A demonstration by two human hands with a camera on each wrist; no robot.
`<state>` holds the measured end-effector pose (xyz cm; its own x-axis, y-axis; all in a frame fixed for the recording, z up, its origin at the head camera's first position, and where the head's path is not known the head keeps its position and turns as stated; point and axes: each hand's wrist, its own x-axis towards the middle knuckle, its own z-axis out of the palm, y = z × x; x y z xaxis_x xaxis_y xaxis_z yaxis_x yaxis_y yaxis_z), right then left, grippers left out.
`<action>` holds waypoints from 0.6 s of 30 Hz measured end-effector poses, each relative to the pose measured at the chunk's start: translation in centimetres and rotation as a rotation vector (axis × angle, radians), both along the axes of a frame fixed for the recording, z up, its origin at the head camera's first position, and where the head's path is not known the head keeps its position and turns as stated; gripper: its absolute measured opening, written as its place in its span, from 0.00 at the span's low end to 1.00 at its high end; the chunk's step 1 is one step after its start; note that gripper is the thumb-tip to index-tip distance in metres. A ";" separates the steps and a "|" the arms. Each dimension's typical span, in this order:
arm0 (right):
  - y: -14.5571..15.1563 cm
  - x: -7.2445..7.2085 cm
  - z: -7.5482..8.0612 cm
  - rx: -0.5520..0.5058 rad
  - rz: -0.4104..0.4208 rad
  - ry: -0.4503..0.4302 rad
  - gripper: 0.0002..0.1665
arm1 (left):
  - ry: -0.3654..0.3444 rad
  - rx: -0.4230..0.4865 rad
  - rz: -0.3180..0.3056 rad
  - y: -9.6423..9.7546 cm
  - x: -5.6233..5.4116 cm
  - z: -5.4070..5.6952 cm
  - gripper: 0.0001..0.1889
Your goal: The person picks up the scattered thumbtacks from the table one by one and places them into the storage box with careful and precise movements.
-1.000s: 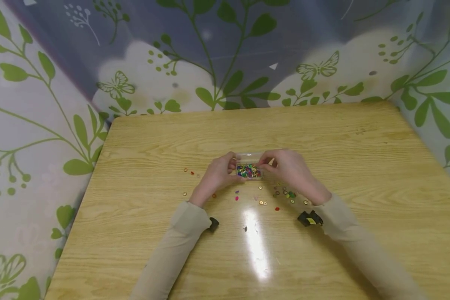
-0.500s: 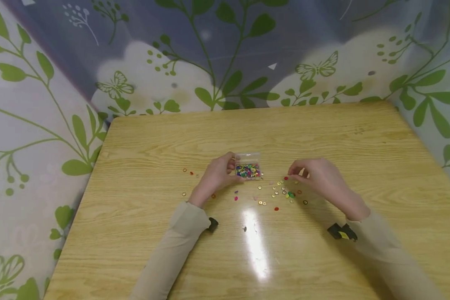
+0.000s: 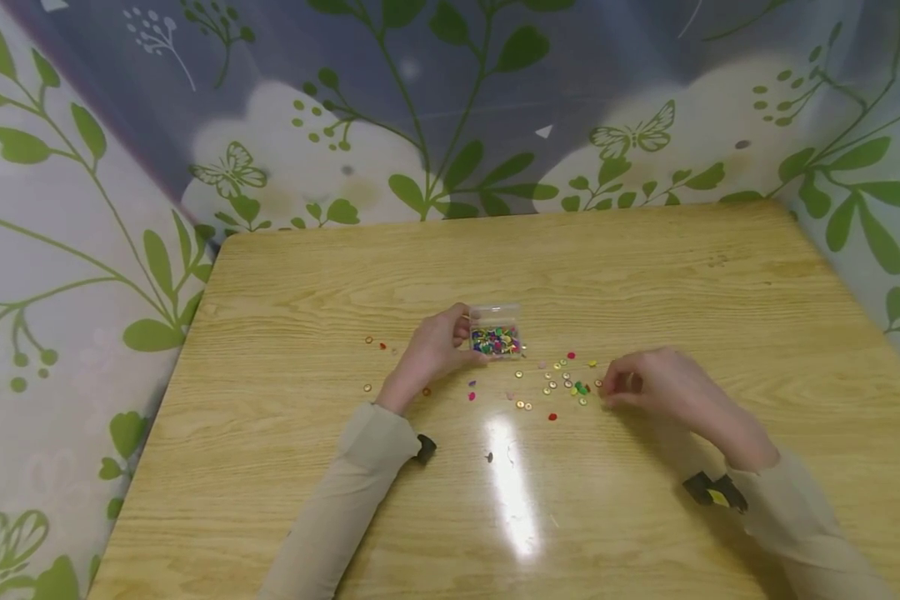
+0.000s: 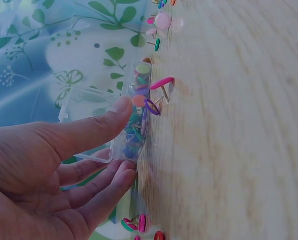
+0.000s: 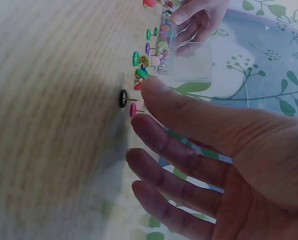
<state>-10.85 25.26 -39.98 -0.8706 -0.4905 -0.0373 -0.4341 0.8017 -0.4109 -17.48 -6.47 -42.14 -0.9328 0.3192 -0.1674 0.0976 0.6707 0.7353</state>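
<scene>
A small clear plastic box [image 3: 495,340] with its lid raised holds many colourful thumbtacks. My left hand [image 3: 438,346] grips its left side, thumb along the front wall and fingers behind, as the left wrist view shows. My right hand [image 3: 663,387] is at the right end of the scattered thumbtacks, low over the table. In the right wrist view its thumb and fingers are bent and apart, with nothing between them. A black-rimmed thumbtack [image 5: 123,98] and a pink thumbtack [image 5: 134,110] stand point up by those fingertips.
Loose thumbtacks lie on the wooden table [image 3: 330,500] between the hands, among them a red thumbtack [image 3: 552,417] and a grey thumbtack [image 3: 489,457] nearer the front. An orange-rimmed thumbtack [image 3: 369,340] lies left of the box. Patterned walls [image 3: 480,108] border the table.
My right hand has moved from the box rightward and toward the front, over the loose thumbtacks to their right end. The left hand and the box have stayed in place.
</scene>
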 end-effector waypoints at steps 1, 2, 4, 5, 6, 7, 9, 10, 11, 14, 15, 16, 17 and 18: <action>0.1 0.1 -0.1 0.002 0.003 -0.011 0.09 | 0.000 0.000 0.000 0.0 0.0 0.0 0.32; 0.2 0.1 -0.2 0.004 0.006 -0.023 0.10 | 0.000 -0.002 0.000 0.0 0.0 0.0 0.32; 0.4 0.1 -0.5 0.011 0.008 -0.036 0.11 | 0.001 -0.002 0.000 0.0 0.0 -0.1 0.32; 0.4 0.1 -0.6 0.013 0.011 -0.036 0.11 | 0.002 0.000 0.001 0.0 0.0 -0.1 0.32; 0.5 0.1 -0.7 0.016 0.012 -0.030 0.11 | 0.003 0.000 0.001 0.0 0.0 -0.1 0.32; 0.5 0.1 -0.8 0.013 0.014 -0.023 0.11 | 0.003 0.000 0.001 0.0 0.0 -0.1 0.32; 0.6 0.1 -1.0 0.009 0.016 -0.003 0.11 | 0.003 0.000 0.002 0.0 0.0 -0.1 0.32; 0.6 0.1 -1.0 0.005 0.015 0.007 0.12 | 0.004 -0.001 0.003 0.0 0.0 -0.1 0.32; 0.6 0.0 -1.1 -0.001 0.014 0.016 0.12 | 0.004 -0.001 0.003 0.0 0.0 -0.1 0.32; 0.6 -0.1 -1.1 -0.012 0.006 0.044 0.11 | 0.002 -0.001 0.004 0.0 0.0 -0.1 0.32; 0.6 -0.1 -1.0 -0.015 -0.001 0.048 0.11 | 0.001 -0.001 0.004 0.0 0.0 -0.1 0.32; 0.6 -0.1 -0.9 -0.020 -0.010 0.046 0.10 | -0.001 0.000 0.005 0.0 0.0 -0.1 0.32; 0.5 -0.2 -0.9 -0.023 -0.017 0.046 0.10 | -0.003 0.001 0.005 0.0 0.0 -0.1 0.32; 0.5 -0.3 -0.8 -0.023 -0.024 0.046 0.10 | -0.004 0.001 0.006 0.0 0.0 -0.1 0.32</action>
